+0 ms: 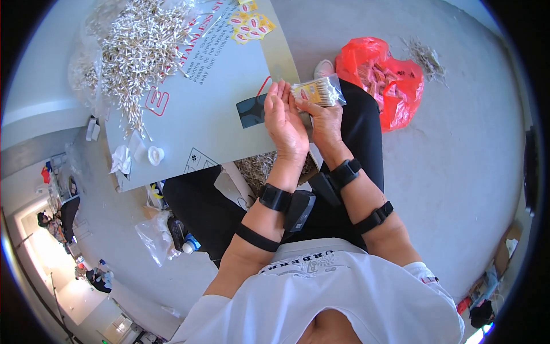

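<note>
My right hand [327,119] grips a small clear bag of cotton swabs [325,90] with a yellow label inside, above the table's right edge. The thumb lies along the near side of the bag. Just left of it, my left hand [285,123] is turned palm up with its fingers stretched out; nothing lies in the palm. Its fingertips are close to the bag's left end, and I cannot tell if they touch. A large heap of loose cotton swabs [143,43] spills from a clear plastic bag at the table's far left. Several yellow labels [252,28] lie at the far edge.
On the table's [223,120] near left corner are a small white round container [155,155] and crumpled white tissue [120,159]. An open box of swabs [260,170] stands below my forearms. A red plastic bag [404,112] with packets sits on the floor at right, near scattered sticks [427,59].
</note>
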{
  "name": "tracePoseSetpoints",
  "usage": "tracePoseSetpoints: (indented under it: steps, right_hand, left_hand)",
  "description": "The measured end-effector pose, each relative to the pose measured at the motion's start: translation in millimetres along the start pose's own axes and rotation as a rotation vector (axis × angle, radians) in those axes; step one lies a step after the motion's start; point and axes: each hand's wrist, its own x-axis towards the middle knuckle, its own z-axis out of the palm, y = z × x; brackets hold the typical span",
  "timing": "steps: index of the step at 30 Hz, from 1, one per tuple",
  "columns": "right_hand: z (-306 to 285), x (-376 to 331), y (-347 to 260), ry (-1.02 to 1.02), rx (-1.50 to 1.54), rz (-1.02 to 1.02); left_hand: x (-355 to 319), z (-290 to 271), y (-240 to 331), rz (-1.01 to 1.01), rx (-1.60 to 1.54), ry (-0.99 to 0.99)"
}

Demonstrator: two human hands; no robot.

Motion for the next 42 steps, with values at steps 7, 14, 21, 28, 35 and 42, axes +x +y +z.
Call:
tracePoseSetpoints:
  steps: [7,14,21,28,35,42]
  right_hand:
    - [-5.7,-0.8,-6.0,0.000,0.024,0.017]
    - [-6.2,-0.1,-3.6,-0.001,-0.040,-0.004]
    - [-7.3,3.4,-5.0,-0.065,0.029,0.014]
    - [-3.8,10.7,0.7,-0.014,0.087,-0.040]
    - [-2.0,8.4,3.3,-0.034,0.041,-0.100]
    - [-0.8,4.8,1.8,0.003,0.004,-0.076]
  left_hand:
    - [-19.6,-20.1,26.1,-0.186,0.355,0.002]
    - [-17.7,-12.8,22.3,-0.209,0.180,-0.075]
    - [8.9,-20.3,27.9,-0.239,0.180,0.017]
    - [20.7,-15.9,35.2,-0.407,0.048,0.042]
    - [29.3,-8.4,28.4,-0.443,0.144,-0.007]
    - [2.6,-11.6,21.4,-0.277,0.170,0.069]
